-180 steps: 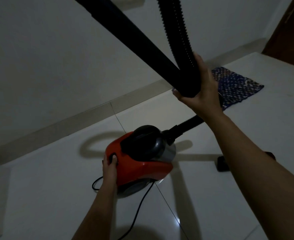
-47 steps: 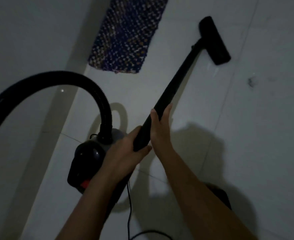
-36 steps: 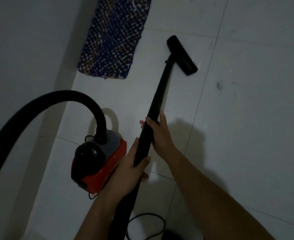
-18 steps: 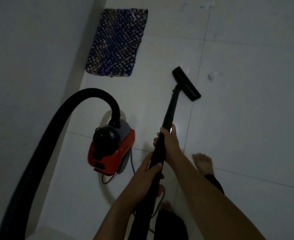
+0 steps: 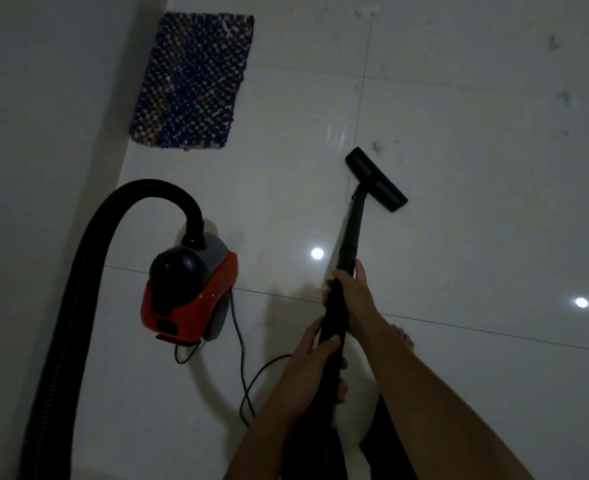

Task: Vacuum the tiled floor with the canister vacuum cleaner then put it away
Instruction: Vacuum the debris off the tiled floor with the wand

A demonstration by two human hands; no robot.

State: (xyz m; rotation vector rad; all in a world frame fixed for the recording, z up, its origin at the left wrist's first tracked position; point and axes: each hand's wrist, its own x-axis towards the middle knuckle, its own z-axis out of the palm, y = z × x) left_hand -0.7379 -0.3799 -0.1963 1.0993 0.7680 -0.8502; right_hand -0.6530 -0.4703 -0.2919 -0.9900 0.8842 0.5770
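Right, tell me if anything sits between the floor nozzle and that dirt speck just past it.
Nothing visible does. The floor nozzle rests on bare tile, the dirt speck just beyond its far end. The woven mat lies off left by the wall; the canister and its cord sit back left.

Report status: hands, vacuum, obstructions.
Left hand, right hand both grip wand. Floor head on tile, debris just ahead. Cord loops beside canister.

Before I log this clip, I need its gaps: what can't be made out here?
Head view:
- hose: runs off the bottom edge.
- cord: vanishes behind the left forearm; plug unseen.
- wand: partly covered by left hand and right hand.
- specks beside floor head: too small, dim.
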